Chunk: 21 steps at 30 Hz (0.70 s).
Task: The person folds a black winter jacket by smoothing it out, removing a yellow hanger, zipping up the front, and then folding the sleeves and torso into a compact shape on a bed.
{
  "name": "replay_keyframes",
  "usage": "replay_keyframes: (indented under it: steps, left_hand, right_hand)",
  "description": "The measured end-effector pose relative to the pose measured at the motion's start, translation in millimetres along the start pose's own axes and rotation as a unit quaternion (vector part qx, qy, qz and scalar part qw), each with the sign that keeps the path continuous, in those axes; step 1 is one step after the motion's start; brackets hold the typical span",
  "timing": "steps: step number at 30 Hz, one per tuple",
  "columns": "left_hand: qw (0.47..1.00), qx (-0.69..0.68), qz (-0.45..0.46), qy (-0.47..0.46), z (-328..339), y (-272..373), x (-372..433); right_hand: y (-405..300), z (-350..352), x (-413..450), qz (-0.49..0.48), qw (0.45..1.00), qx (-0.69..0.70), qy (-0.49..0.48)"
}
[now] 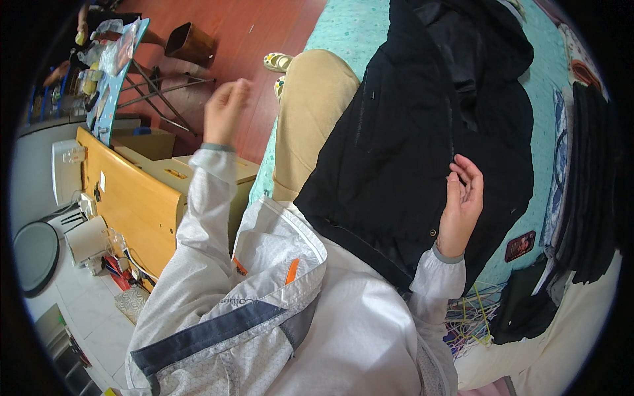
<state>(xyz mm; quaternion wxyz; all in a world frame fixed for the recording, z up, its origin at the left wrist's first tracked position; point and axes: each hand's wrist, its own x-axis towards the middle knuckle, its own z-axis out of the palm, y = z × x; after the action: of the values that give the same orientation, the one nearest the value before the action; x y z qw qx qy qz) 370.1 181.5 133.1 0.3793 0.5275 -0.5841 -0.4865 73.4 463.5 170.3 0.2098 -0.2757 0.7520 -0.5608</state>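
Note:
A black hooded jacket [396, 148] with a zipper lies spread over the turquoise bed sheet [346, 24] and partly across my lap. Over its front hovers or rests my right hand [460, 208], fingers loosely curled near the zipper line; whether it touches the cloth cannot be told. My left hand [225, 111] is raised to the left of my knee, above the floor, blurred, with its fingers drawn together. Whether it pinches anything is not clear. A snap button [433, 232] shows near the jacket's hem.
Dark folded clothes [587, 183] are stacked at the right, above a pile of thin hangers [473, 317]. A small dark card [520, 246] lies on the sheet. At the left stand a wooden headboard-like panel [133, 198], a folding table [119, 64] and a waste bin [190, 44]. Another person is at upper left.

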Motion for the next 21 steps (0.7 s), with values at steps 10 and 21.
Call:
replay_keyframes:
  steps: [10, 21]
  left_hand:
    - [0.950, -0.004, -0.156, -0.272, 131.3, 19.3, -99.3]
    - [0.917, -0.184, -0.231, -0.266, 120.2, 43.2, -111.8]
  right_hand:
    - [-29.9, 42.6, -5.9, 0.032, 0.966, 0.122, -0.228]
    - [-2.0, 47.2, 23.1, -0.214, 0.970, -0.079, -0.084]
